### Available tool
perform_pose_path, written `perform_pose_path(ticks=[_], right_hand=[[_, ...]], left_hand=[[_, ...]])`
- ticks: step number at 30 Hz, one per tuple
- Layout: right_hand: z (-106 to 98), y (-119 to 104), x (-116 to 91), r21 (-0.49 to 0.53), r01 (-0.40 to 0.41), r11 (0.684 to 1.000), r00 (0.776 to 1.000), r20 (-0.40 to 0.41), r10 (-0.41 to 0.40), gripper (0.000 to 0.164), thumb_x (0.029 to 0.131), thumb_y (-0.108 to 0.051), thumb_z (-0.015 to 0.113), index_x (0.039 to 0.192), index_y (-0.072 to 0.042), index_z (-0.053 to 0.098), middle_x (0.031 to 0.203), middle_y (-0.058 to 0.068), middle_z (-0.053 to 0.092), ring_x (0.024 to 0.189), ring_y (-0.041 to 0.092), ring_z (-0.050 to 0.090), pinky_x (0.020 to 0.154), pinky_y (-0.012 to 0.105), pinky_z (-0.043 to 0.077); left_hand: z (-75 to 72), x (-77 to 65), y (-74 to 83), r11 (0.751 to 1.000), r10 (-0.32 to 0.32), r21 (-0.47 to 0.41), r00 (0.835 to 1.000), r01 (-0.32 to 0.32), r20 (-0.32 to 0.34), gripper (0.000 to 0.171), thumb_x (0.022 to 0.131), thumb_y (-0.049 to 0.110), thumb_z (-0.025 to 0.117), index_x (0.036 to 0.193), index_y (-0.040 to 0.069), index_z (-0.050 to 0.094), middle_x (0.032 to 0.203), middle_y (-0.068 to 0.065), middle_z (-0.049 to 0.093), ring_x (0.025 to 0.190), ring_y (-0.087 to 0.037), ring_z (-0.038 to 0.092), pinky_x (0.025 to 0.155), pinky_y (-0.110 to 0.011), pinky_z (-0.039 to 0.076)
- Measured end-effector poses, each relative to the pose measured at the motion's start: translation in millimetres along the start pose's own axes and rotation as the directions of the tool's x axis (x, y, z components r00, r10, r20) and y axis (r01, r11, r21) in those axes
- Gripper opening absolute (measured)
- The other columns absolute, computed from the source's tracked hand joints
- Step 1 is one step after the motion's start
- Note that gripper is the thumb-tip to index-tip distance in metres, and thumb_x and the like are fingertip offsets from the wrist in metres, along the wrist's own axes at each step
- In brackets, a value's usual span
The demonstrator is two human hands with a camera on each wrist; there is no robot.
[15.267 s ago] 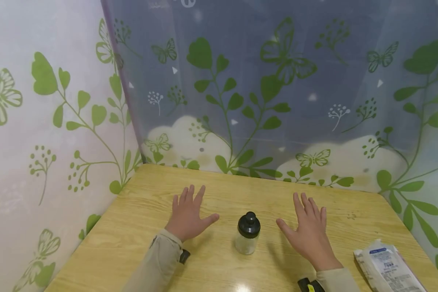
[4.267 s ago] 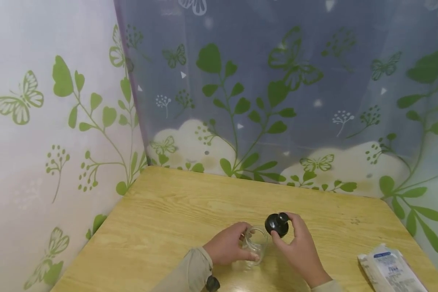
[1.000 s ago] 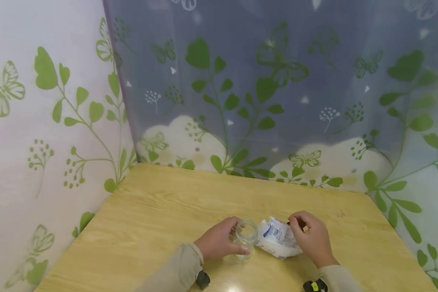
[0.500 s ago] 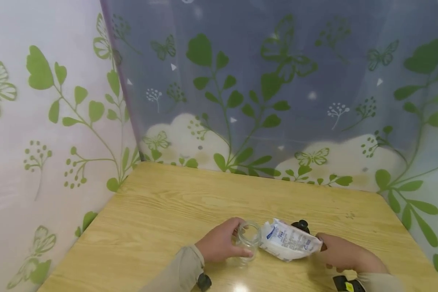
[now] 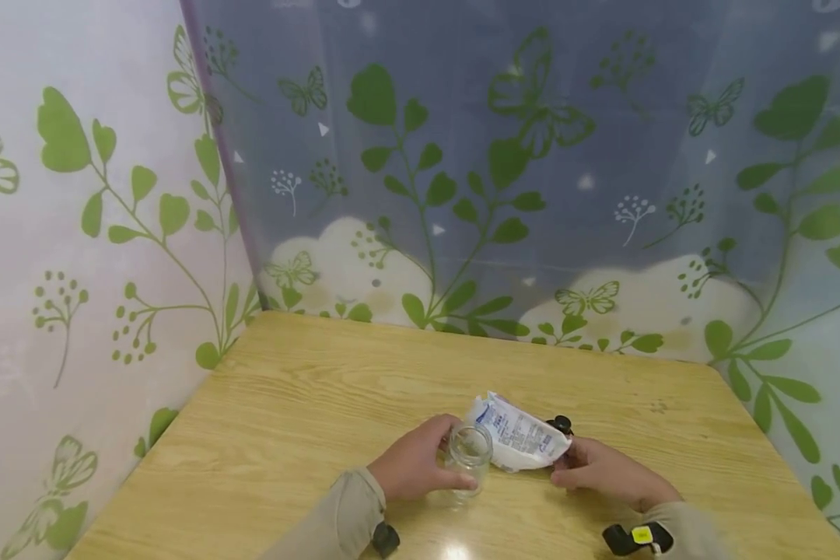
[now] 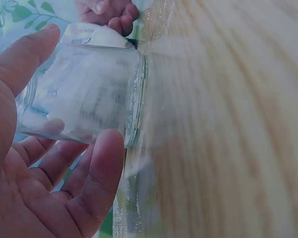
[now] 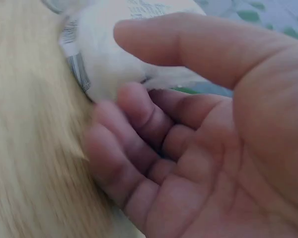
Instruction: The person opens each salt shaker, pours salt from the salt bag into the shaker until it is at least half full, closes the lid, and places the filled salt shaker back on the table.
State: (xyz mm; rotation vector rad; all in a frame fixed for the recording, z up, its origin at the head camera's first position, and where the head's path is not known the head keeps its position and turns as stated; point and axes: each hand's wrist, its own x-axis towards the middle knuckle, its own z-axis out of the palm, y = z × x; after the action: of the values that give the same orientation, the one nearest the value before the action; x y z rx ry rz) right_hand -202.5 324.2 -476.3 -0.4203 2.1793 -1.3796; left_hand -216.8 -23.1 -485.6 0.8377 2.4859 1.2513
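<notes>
My left hand (image 5: 414, 465) grips a clear glass jar (image 5: 470, 459) from its left side, thumb in front and fingers behind. The jar stands upright on the table, its mouth uncovered. In the left wrist view the glass (image 6: 84, 91) shows the packet through it. Just right of the jar lies a white printed plastic packet (image 5: 521, 437). My right hand (image 5: 607, 473) is at the packet's right end, its fingers loosely curled and the thumb apart from them; contact with the packet (image 7: 107, 54) is hard to judge. Behind that end, a black knobbed lid (image 5: 561, 424) is partly hidden.
The wood-grain table (image 5: 322, 389) reaches back to a patterned curtain (image 5: 462, 194) with leaves and butterflies. A pale patterned curtain (image 5: 147, 272) closes off the left side. Black wrist cameras (image 5: 637, 538) sit on both cuffs.
The packet has shifted left and away, closer behind the jar. My right hand has moved from above the packet, where the lid was mostly hidden, to its right end. The left hand keeps its grip.
</notes>
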Motion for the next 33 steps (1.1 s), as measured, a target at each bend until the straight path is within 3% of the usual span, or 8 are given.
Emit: perform_pose_path(ticks=[4, 8, 12, 16, 20, 24, 28, 33], right_hand=[[12.4, -6.4, 9.8, -0.12, 0.004, 0.993, 0.995, -0.095, -0.016, 0.048, 0.098, -0.026, 0.072, 0.131, 0.006, 0.057, 0.092, 0.006, 0.06, 0.076, 0.015, 0.055, 0.063, 0.024, 0.048], [19.3, -10.8, 12.3, -0.168, -0.043, 0.985, 0.984, -0.18, 0.012, 0.049, 0.097, -0.03, 0.074, 0.13, 0.003, 0.06, 0.093, 0.004, 0.063, 0.078, 0.016, 0.053, 0.064, 0.024, 0.045], [18.7, -12.3, 6.7, -0.229, -0.036, 0.973, 0.983, -0.185, -0.007, 0.049, 0.098, -0.03, 0.072, 0.132, 0.004, 0.06, 0.102, 0.005, 0.068, 0.087, 0.018, 0.057, 0.072, 0.027, 0.048], [18.1, -11.5, 0.7, -0.259, -0.007, 0.966, 0.991, -0.129, -0.027, 0.063, 0.096, -0.026, 0.074, 0.144, 0.005, 0.048, 0.116, 0.01, 0.067, 0.095, 0.022, 0.059, 0.08, 0.029, 0.049], [24.9, -8.5, 4.3, -0.206, 0.046, 0.977, 0.996, -0.066, -0.061, 0.089, 0.089, -0.024, 0.082, 0.157, 0.002, 0.03, 0.144, 0.021, 0.051, 0.124, 0.034, 0.052, 0.105, 0.049, 0.046], [36.1, -9.3, 11.5, -0.297, 0.056, 0.953, 0.986, -0.134, -0.1, 0.107, 0.079, -0.035, 0.091, 0.158, 0.0, 0.03, 0.155, 0.025, 0.038, 0.139, 0.044, 0.04, 0.11, 0.068, 0.035], [44.1, -8.6, 20.9, -0.434, 0.056, 0.899, 0.959, -0.226, -0.169, 0.09, 0.076, -0.044, 0.091, 0.145, -0.002, 0.05, 0.137, 0.013, 0.054, 0.118, 0.029, 0.055, 0.098, 0.053, 0.048], [48.0, -1.9, 28.4, -0.487, 0.149, 0.861, 0.921, -0.249, -0.3, 0.057, 0.087, -0.036, 0.081, 0.134, -0.011, 0.06, 0.122, 0.001, 0.06, 0.101, 0.013, 0.057, 0.089, 0.038, 0.052]], left_hand=[[1.4, 1.1, 0.3, 1.0, -0.007, 0.014, 1.0, 0.007, -0.015, 0.081, 0.079, 0.052, 0.088, 0.141, 0.017, 0.049, 0.117, 0.007, 0.063, 0.107, -0.009, 0.061, 0.096, -0.035, 0.053], [3.0, 1.8, 1.0, 1.0, -0.025, 0.003, 0.999, 0.025, -0.021, 0.107, 0.079, 0.052, 0.088, 0.161, 0.017, 0.028, 0.119, 0.005, 0.061, 0.11, -0.012, 0.061, 0.096, -0.036, 0.054], [3.7, 1.7, 1.3, 0.999, -0.021, 0.044, 1.0, 0.021, 0.014, 0.11, 0.081, 0.056, 0.084, 0.166, 0.022, 0.024, 0.127, 0.004, 0.059, 0.109, -0.009, 0.058, 0.098, -0.035, 0.052], [4.1, 1.9, 1.6, 0.996, 0.003, 0.092, 0.998, -0.008, 0.055, 0.102, 0.082, 0.058, 0.083, 0.163, 0.022, 0.032, 0.116, 0.006, 0.055, 0.099, -0.006, 0.053, 0.091, -0.029, 0.05], [4.1, 0.9, 1.5, 0.995, 0.017, 0.095, 0.998, -0.023, 0.067, 0.097, 0.082, 0.056, 0.083, 0.162, 0.024, 0.037, 0.106, 0.007, 0.051, 0.093, -0.007, 0.051, 0.082, -0.025, 0.048], [3.3, 0.0, 1.3, 0.995, 0.023, 0.098, 0.998, -0.029, 0.06, 0.092, 0.083, 0.056, 0.083, 0.16, 0.029, 0.04, 0.104, 0.007, 0.05, 0.091, -0.008, 0.051, 0.079, -0.025, 0.047], [3.5, 0.0, 1.2, 0.994, 0.026, 0.101, 0.998, -0.032, 0.055, 0.09, 0.083, 0.057, 0.082, 0.159, 0.03, 0.042, 0.104, 0.006, 0.05, 0.09, -0.008, 0.051, 0.078, -0.025, 0.047], [5.8, 0.8, 0.5, 0.994, 0.032, 0.101, 0.998, -0.038, 0.054, 0.087, 0.083, 0.058, 0.081, 0.157, 0.031, 0.045, 0.103, 0.006, 0.051, 0.091, -0.008, 0.052, 0.079, -0.025, 0.048]])
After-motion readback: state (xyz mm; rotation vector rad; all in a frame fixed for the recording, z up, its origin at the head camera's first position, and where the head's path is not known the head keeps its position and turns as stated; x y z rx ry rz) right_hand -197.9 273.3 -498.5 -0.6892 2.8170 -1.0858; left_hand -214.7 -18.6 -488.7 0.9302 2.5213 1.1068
